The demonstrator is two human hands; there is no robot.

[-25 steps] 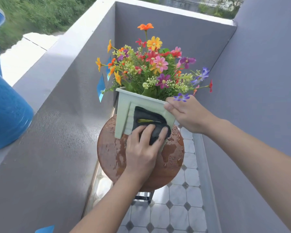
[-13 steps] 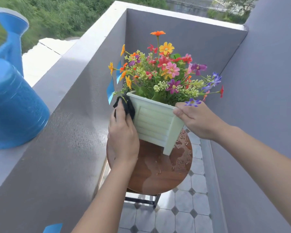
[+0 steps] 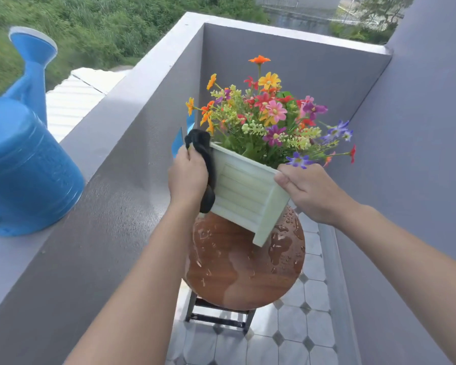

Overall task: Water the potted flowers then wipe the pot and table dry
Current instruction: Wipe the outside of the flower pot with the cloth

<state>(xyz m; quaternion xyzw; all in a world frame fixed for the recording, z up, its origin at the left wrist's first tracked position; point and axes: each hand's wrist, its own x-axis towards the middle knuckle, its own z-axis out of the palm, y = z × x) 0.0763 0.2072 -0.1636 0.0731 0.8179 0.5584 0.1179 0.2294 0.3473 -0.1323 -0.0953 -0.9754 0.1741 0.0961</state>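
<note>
**On the balcony: pot tilted, left side under the cloth**

On the ledge at far left, a blue can (image 3: pixel 24 169) stands upright, spout pointing away, well apart from the work. It looks set down, so watering is likely finished.

Mid-frame, the left hand (image 3: pixel 188 177) is clenched on a black cloth (image 3: pixel 205 167), pressing it against the left wall of the pot (image 3: pixel 244 196). The cloth runs from the rim corner down the side, its lower end hanging near the base.

The pot is tipped toward the camera over the table (image 3: pixel 248 270). Whether its far edge touches the top or the pot is fully lifted cannot be told; the near corner hangs clear. The flowers (image 3: pixel 269 119) lean away and to the right.

The table top is wet: a broad film near centre, beads and puddles at right. Not yet wiped.

At right, the right hand (image 3: pixel 308 192) grasps the pot's right rim corner, thumb on the near face, fingers over the edge under the blooms.

Risks, as judged:
- One hand on one corner carries the tilt; a wet rim could slip and drop the pot onto the table or tiles.
- Tipping further could spill water or soil out the far side.
- A hard sideways push from the cloth could twist the pot out of the right grip.
- The pot set down on the wet top would wet its base again.
</note>
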